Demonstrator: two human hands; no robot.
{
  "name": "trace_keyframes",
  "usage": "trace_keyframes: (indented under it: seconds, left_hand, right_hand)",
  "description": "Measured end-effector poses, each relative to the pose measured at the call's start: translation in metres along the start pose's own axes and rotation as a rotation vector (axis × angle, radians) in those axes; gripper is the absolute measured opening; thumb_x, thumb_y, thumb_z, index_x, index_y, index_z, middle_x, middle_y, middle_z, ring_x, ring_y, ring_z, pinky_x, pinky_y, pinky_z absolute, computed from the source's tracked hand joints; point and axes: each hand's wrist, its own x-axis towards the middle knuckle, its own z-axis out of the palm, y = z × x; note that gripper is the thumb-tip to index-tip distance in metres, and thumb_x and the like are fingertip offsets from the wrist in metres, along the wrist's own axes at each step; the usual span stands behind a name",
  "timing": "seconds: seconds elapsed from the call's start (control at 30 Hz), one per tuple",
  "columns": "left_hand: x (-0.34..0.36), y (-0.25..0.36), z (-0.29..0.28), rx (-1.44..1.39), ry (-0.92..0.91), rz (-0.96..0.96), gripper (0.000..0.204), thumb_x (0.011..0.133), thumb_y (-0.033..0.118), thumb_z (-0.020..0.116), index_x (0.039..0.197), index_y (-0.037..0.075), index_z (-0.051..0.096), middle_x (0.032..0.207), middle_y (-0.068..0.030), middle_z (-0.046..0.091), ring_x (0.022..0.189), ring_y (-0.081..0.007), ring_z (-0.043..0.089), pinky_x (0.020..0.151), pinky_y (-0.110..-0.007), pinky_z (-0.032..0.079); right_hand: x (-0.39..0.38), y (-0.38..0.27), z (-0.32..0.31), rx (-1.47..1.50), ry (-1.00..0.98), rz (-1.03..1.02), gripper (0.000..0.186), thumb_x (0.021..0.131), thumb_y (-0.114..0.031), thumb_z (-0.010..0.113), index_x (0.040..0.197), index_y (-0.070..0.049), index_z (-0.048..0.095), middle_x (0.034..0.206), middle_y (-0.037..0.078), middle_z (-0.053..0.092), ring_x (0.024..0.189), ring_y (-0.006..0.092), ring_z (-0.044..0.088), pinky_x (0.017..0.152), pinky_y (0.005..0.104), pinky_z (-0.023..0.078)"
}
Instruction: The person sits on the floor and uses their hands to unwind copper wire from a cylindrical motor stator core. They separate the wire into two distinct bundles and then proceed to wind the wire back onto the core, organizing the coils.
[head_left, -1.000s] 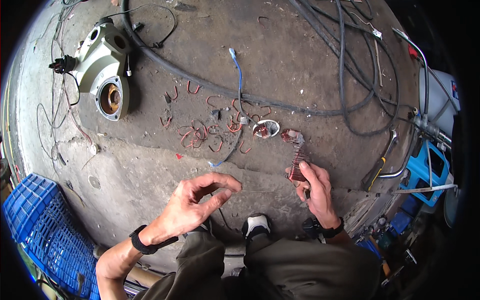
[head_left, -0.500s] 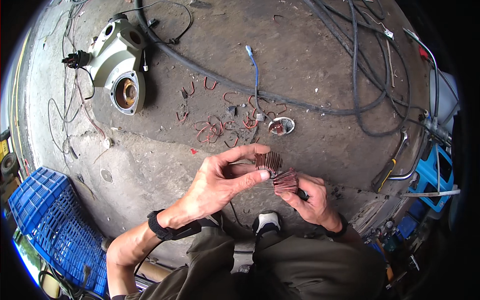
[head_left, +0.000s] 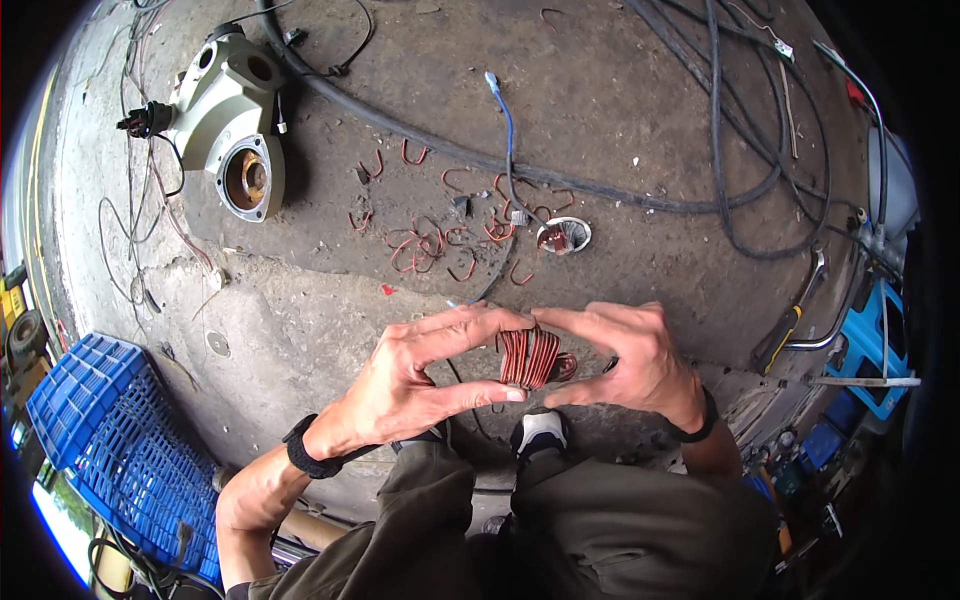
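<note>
My left hand is closed on a bundle of reddish copper windings, held between index finger and thumb above the floor. My right hand is open around the bundle's right side, index fingertip at its top and thumb apart below. Just beyond lie bent red wire pieces, a white oval ring with reddish pieces inside, and a dark lead with a blue end.
A pale green metal housing lies at upper left, black cables across the back. A blue plastic basket is at lower left. A wrench, yellow-black handled tool and light-blue case are at right.
My left hand has moved right and taken hold of the bundle, first held by my right hand. The bundle has been turned, and my right hand's fingers have risen and spread.
</note>
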Motion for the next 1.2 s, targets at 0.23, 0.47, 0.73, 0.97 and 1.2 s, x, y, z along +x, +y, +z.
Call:
trace_keyframes:
  seconds: [0.23, 0.47, 0.73, 0.97, 1.2]
  left_hand:
    - [-0.003, -0.003, 0.006, 0.094, -0.018, 0.037, 0.061, 0.078, 0.018, 0.088, 0.132, 0.000, 0.067, 0.128, -0.0133, 0.072, 0.126, -0.0279, 0.065, 0.118, -0.050, 0.041]
    - [-0.001, -0.005, 0.020, -0.542, 0.154, -0.214, 0.055, 0.090, 0.010, 0.080, 0.141, 0.001, 0.060, 0.142, -0.0145, 0.063, 0.135, -0.0218, 0.057, 0.117, -0.040, 0.045]
    - [-0.010, -0.008, 0.025, -0.463, 0.188, -0.361, 0.034, 0.093, 0.013, 0.079, 0.124, 0.000, 0.072, 0.114, -0.0097, 0.074, 0.109, -0.0139, 0.066, 0.098, -0.031, 0.053]
    - [-0.008, -0.006, 0.024, -0.237, 0.142, -0.266, 0.031, 0.095, 0.020, 0.077, 0.123, 0.006, 0.076, 0.114, -0.0102, 0.074, 0.103, -0.0139, 0.064, 0.091, -0.032, 0.053]
    - [-0.013, -0.022, 0.025, -0.317, 0.083, -0.249, 0.034, 0.096, 0.019, 0.076, 0.127, 0.005, 0.074, 0.116, -0.0117, 0.073, 0.104, -0.0140, 0.065, 0.091, -0.032, 0.053]
  right_hand:
    - [0.006, 0.012, 0.011, 0.462, -0.082, 0.054, 0.037, 0.094, -0.030, 0.078, 0.109, 0.001, 0.065, 0.074, 0.006, 0.059, 0.064, 0.0126, 0.058, 0.060, 0.0331, 0.048]
    - [0.006, 0.007, 0.016, 0.515, -0.068, 0.120, 0.030, 0.101, -0.026, 0.070, 0.104, 0.003, 0.064, 0.083, 0.012, 0.068, 0.070, 0.0196, 0.068, 0.064, 0.0347, 0.050]
    - [0.003, -0.004, 0.025, 0.543, -0.004, 0.246, 0.029, 0.105, -0.027, 0.064, 0.106, 0.002, 0.063, 0.083, 0.013, 0.066, 0.072, 0.0241, 0.071, 0.064, 0.0363, 0.051]
    - [0.002, -0.002, 0.034, 0.427, 0.030, 0.163, 0.027, 0.106, -0.025, 0.062, 0.105, 0.002, 0.064, 0.082, 0.014, 0.066, 0.071, 0.0257, 0.071, 0.065, 0.0378, 0.051]
    - [-0.004, -0.005, 0.036, 0.444, 0.043, 0.184, 0.023, 0.104, -0.022, 0.064, 0.103, 0.001, 0.063, 0.080, 0.013, 0.066, 0.068, 0.0285, 0.070, 0.062, 0.0374, 0.051]
